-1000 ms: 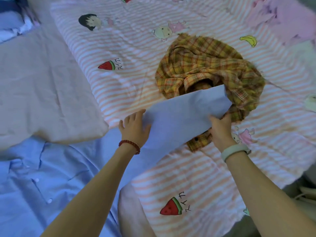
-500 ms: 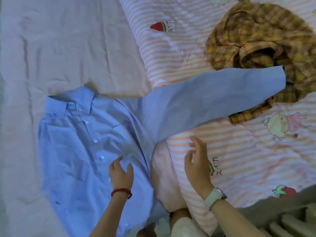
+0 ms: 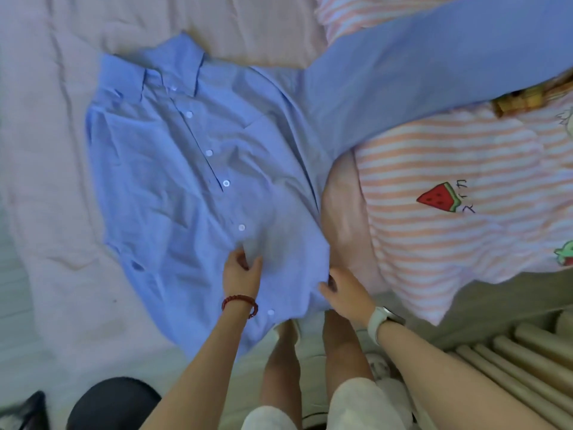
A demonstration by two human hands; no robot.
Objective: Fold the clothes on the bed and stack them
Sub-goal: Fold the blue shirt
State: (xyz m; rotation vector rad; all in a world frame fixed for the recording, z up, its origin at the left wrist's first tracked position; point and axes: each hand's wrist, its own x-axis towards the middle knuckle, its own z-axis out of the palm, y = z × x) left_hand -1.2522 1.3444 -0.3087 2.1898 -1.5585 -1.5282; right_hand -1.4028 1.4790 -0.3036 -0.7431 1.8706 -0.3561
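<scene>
A light blue button-up shirt (image 3: 186,169) lies front side up on the pale bed sheet (image 3: 49,212), collar towards the far side. Its one long sleeve (image 3: 434,63) stretches out to the upper right over a striped quilt. My left hand (image 3: 242,271), with a red bead bracelet, pinches the shirt's front near the lower buttons. My right hand (image 3: 344,290), with a white watch on the wrist, grips the shirt's lower right hem. A corner of a yellow plaid garment (image 3: 521,100) peeks out from under the sleeve at the right.
An orange-and-white striped quilt (image 3: 449,231) with watermelon prints covers the right side of the bed. Below it at the lower right run wooden slats (image 3: 511,367). My legs stand at the bed's near edge. A dark round object (image 3: 111,405) lies on the floor at lower left.
The view has swung left and down onto the shirt's body. Both hands let go of the sleeve, dropped to the shirt's lower part, and now take hold of its fabric.
</scene>
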